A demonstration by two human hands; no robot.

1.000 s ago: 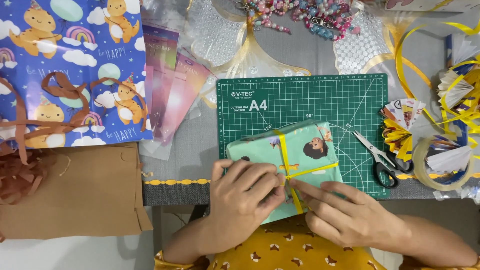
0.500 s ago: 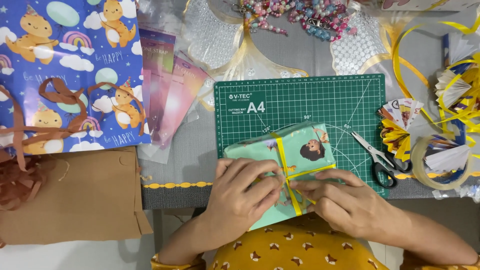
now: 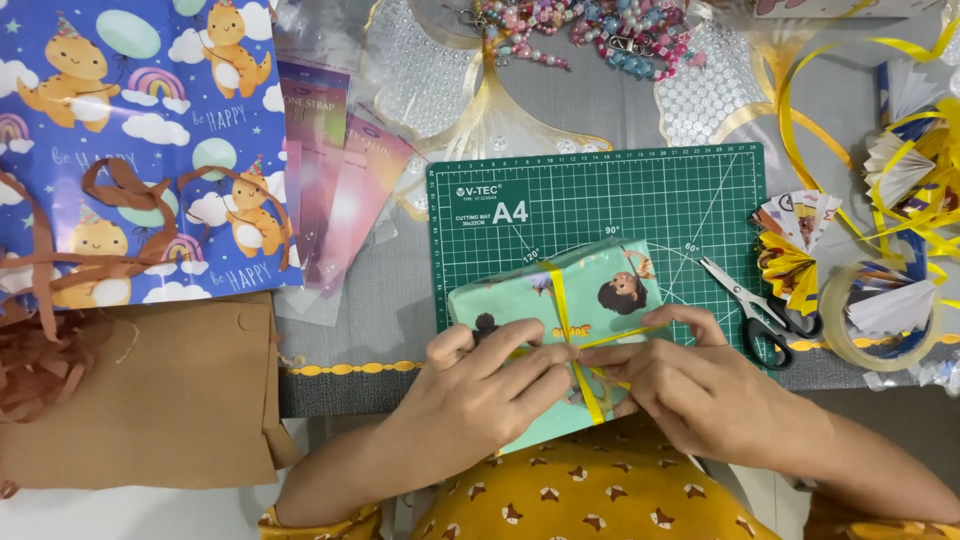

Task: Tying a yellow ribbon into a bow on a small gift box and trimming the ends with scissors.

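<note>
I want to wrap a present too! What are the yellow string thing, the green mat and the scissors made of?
The yellow ribbon looks like thin shiny plastic: flat and glossy. The green mat seems matte rubbery plastic, lying flat with a printed grid. The scissors show pale metal-looking blades and black handles, probably plastic.

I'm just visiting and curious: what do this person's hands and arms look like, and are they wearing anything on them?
Both the left hand and the right hand are bare: no gloves, and no rings or watch that I can make out. The forearms are uncovered too. At the bottom edge, mustard-yellow sleeves begin, part of a top patterned with small brown-and-white shapes. The fingers show short, unpainted nails.
</note>
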